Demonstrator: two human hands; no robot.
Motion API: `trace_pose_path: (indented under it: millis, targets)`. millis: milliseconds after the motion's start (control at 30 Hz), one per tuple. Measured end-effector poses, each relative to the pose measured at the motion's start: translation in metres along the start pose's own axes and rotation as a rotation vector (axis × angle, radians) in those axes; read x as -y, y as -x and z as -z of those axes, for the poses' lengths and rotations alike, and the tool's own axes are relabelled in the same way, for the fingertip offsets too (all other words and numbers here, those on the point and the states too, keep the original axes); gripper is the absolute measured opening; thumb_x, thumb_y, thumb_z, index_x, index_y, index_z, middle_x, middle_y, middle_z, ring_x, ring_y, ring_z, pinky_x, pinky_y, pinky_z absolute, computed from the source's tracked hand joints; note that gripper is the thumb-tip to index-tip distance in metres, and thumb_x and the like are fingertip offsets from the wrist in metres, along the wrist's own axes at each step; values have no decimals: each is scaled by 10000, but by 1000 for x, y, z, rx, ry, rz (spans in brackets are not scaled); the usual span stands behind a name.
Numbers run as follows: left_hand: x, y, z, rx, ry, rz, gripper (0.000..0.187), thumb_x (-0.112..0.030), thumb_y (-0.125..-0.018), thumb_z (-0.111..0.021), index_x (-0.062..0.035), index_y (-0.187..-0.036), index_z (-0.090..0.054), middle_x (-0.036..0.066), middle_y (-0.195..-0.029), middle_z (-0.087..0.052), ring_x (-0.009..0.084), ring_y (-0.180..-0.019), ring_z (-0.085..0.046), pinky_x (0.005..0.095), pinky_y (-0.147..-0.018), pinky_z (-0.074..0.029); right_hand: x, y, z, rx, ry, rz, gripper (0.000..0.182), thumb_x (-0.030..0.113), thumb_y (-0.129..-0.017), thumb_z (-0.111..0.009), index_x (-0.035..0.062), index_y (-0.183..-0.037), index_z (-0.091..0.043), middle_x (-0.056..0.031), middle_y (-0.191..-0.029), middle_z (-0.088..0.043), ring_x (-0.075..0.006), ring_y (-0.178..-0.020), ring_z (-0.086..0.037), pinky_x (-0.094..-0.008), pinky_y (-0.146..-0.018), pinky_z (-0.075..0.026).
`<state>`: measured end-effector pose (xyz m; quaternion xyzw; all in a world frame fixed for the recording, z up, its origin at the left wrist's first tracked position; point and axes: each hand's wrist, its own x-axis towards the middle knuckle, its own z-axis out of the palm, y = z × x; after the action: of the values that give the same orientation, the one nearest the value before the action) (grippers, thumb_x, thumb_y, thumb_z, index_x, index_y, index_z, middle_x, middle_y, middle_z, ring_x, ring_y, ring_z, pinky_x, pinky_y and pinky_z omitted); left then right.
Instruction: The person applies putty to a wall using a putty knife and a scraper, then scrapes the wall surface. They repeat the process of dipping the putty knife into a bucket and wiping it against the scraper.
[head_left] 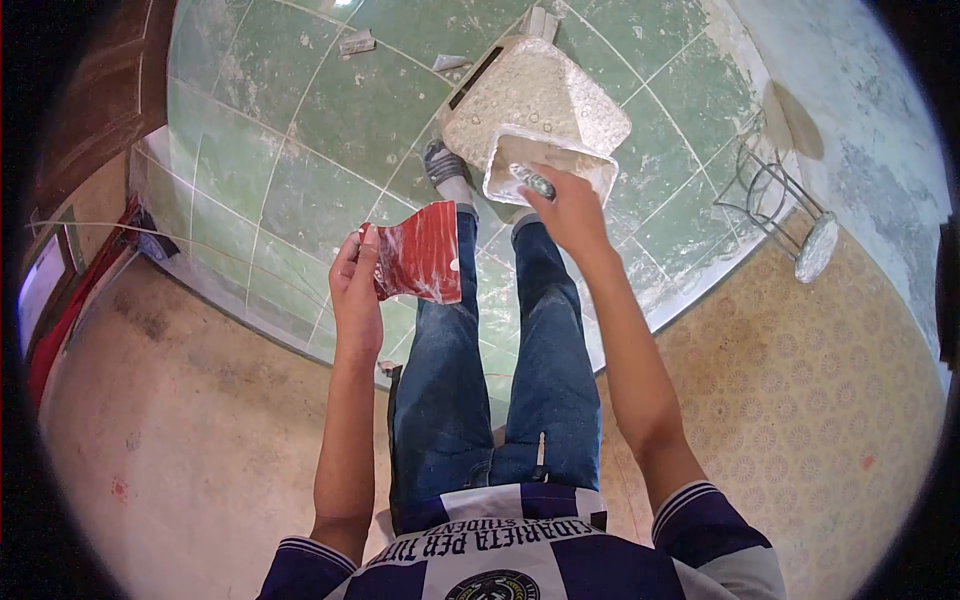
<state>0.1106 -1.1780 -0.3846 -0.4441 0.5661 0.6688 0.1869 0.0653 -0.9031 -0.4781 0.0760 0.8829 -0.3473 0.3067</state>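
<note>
A red, slightly curved flat piece [425, 255] with white smears is pinched at its left edge by my left hand [358, 275], in front of my knees. My right hand [568, 205] is closed round the handle of a whitish-coated tool [535, 182], reaching over a white rectangular tub [590, 165]. The tool's end dips inside the tub, and its shape there is hard to make out. The tub rests at the near edge of a rounded board or seat top [540, 95], which is crusted with pale material.
Green floor tiles [330, 130] carry white smears and scraps. At the right, a metal-legged stool [818, 248] lies tipped near the wall. A thin cable [200, 240] crosses the left side. Brown patterned flooring [780, 400] meets the tiles along a curved-looking edge.
</note>
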Motion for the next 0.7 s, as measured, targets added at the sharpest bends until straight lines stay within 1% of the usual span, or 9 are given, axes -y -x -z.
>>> trace_pose_path:
  millis: [67, 100, 167, 267, 333, 400, 467, 600, 700]
  targets:
    - [1, -2, 4, -3, 13, 0, 280, -269, -1028, -580, -28, -1164, -620, 4, -1041, -647, 91, -911, -656, 267, -720, -564, -1, 6, 15, -38, -12, 80, 394, 326, -895, -680, 125, -1234, -682, -201, -981, -676, -391, -955, -647, -469, -842, -501]
    - [3, -4, 8, 15, 17, -19, 272, -269, -1030, -576, -33, -1158, -621, 0, -1030, -646, 87, -902, -656, 264, -715, -563, 2, 10, 26, -37, -7, 80, 394, 326, -895, -680, 125, -1234, -682, -201, -981, -676, -391, -955, -647, -469, -842, -501]
    - [6, -7, 10, 35, 26, -36, 265, -268, -1031, -571, -38, -1152, -622, -4, -1019, -645, 84, -893, -656, 260, -710, -562, 15, 21, 50, 70, 77, 54, 348, 308, -914, -663, 153, -1224, -685, -179, -940, -632, -387, -914, -645, -464, -822, -499]
    - [5, -6, 9, 2, 10, -4, 251, -268, -1032, -571, -46, -1136, -625, -14, -992, -642, 77, -864, -654, 255, -697, -558, 31, 36, 65, 127, 185, 67, 322, 282, -920, -656, 173, -1222, -682, -168, -940, -592, -384, -909, -643, -468, -806, -503]
    - [0, -3, 2, -48, 41, 8, 249, -280, -1034, -580, -42, -1060, -648, -6, -918, -674, 48, -779, -638, 219, -659, -532, 40, 39, 63, 155, 204, 53, 311, 262, -918, -665, 185, -1218, -682, -158, -947, -584, -370, -927, -634, -455, -801, -500]
    - [-1, -4, 0, -58, 40, 3, 248, -278, -1034, -579, -42, -1065, -648, -9, -913, -671, 47, -779, -634, 218, -661, -531, 44, 36, 55, 183, 221, 38, 303, 243, -915, -674, 196, -1215, -683, -149, -954, -576, -355, -944, -625, -441, -796, -498]
    - [-1, -5, 0, -63, 38, 1, 247, -276, -1035, -578, -42, -1069, -648, -13, -908, -668, 46, -779, -630, 217, -663, -530, 38, 25, 42, 216, 226, 65, 320, 248, -911, -661, 202, -1227, -675, -169, -999, -598, -381, -986, -637, -484, -829, -516]
    - [-9, -9, -1, -43, 36, -7, 245, -269, -1039, -570, -39, -1074, -645, -20, -904, -664, 47, -780, -631, 219, -669, -532, 5, -14, 11, 184, 235, 132, 320, 242, -911, -659, 213, -1229, -670, -165, -1032, -611, -383, -1005, -635, -482, -857, -519]
    - [-10, -8, -1, -58, 35, -28, 244, -269, -1041, -565, -41, -1072, -646, -21, -905, -666, 47, -775, -633, 218, -668, -532, -4, -22, 11, 178, 239, 134, 318, 238, -914, -653, 215, -1232, -665, -160, -1055, -620, -384, -1010, -636, -479, -878, -519]
